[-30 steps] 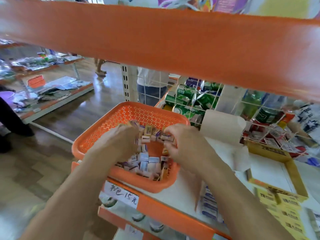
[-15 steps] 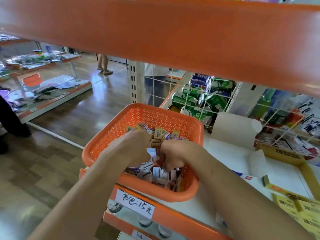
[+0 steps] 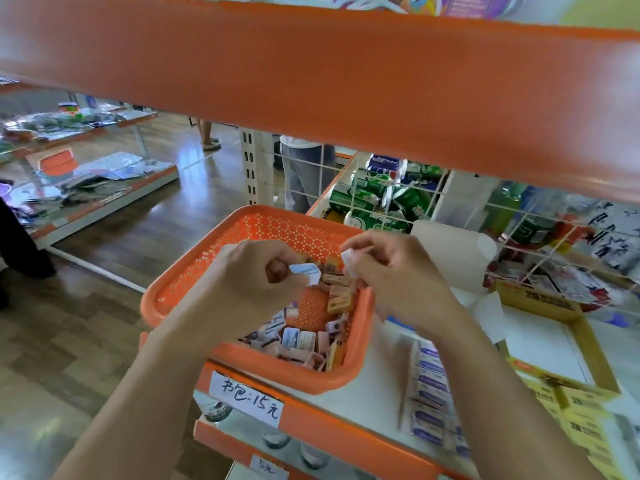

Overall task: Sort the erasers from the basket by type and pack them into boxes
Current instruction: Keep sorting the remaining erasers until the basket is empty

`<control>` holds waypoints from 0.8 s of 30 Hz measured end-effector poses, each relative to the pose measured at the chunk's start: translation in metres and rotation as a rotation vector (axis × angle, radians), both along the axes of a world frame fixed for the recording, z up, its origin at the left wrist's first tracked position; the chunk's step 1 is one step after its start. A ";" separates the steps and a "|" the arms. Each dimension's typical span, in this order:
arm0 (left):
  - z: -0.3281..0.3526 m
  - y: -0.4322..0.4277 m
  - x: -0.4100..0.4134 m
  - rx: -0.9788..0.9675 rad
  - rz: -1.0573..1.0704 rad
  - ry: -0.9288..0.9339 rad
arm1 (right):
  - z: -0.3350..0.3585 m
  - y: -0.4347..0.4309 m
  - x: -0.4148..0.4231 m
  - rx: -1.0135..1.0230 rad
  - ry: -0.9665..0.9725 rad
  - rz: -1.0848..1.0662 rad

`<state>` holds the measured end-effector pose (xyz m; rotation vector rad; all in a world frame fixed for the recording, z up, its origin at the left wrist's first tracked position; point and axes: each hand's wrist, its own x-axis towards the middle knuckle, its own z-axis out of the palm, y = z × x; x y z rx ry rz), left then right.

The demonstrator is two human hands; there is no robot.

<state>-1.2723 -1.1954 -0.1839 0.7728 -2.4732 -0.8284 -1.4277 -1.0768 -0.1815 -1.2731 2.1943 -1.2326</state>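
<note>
An orange perforated basket [image 3: 207,271] sits on the white shelf, holding several small wrapped erasers [image 3: 301,337], white-blue, pink and tan. Above it, my left hand [image 3: 252,282] pinches a white-and-blue eraser [image 3: 306,271] between thumb and fingers. My right hand [image 3: 391,275] is raised beside it and pinches a small white eraser [image 3: 348,259] in its fingertips. To the right of the basket lies a box [image 3: 429,400] filled with a row of white-blue erasers. A yellow cardboard box [image 3: 585,341] with a white inside stands open at the right.
A thick orange shelf edge [image 3: 346,81] hangs across the top, close above my hands. Behind a white wire grid [image 3: 398,199] lie green drink cans. A handwritten price label [image 3: 247,398] is stuck on the shelf front. A person [image 3: 304,168] stands beyond the shelf.
Both hands have come up out of the basket, each now with an eraser in its fingertips. The view has shifted slightly.
</note>
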 end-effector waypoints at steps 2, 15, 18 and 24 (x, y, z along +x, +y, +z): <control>0.004 0.023 -0.013 0.008 -0.070 0.071 | -0.003 0.032 -0.010 -0.113 -0.237 -0.062; -0.041 0.194 -0.142 0.194 -0.527 0.014 | -0.037 0.251 -0.055 -0.115 -0.426 -0.452; -0.050 0.231 -0.160 0.236 -0.578 -0.038 | -0.045 0.291 -0.061 -0.108 -0.344 -0.521; -0.063 0.293 -0.183 0.370 -0.642 -0.024 | -0.063 0.353 -0.078 0.063 -0.230 -0.606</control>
